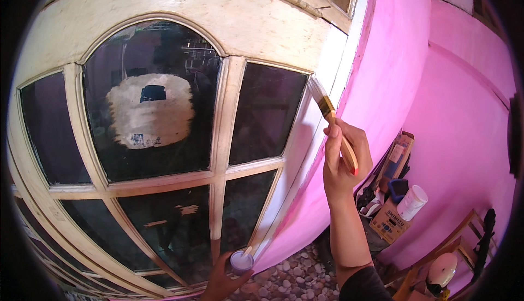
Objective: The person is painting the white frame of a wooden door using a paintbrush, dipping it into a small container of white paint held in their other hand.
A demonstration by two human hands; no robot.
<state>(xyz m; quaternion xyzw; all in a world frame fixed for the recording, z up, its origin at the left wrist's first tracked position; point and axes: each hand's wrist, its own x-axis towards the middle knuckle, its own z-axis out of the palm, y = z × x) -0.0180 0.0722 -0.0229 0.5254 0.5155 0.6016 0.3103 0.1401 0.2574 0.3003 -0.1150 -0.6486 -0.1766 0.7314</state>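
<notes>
My right hand (345,151) grips a paintbrush (326,104) by its wooden, red-tipped handle. The pale, paint-coated bristles rest at the right edge of a cream window frame (232,99), by the upper corner of a dark glass pane (266,112). Fresh white paint covers the frame's right upright (331,55) above and below the brush. Low in the view, my left hand (222,282) is wrapped around a small round paint cup (241,261) with pale paint in it. A light stick-like piece stands at the cup's rim.
A pink wall (376,55) adjoins the frame on the right. Pebbles (300,273) cover the ground below. Near my right forearm stand a cardboard box (388,222), a white bucket (412,202) and several other items. A wooden chair-like piece (464,232) is at the lower right.
</notes>
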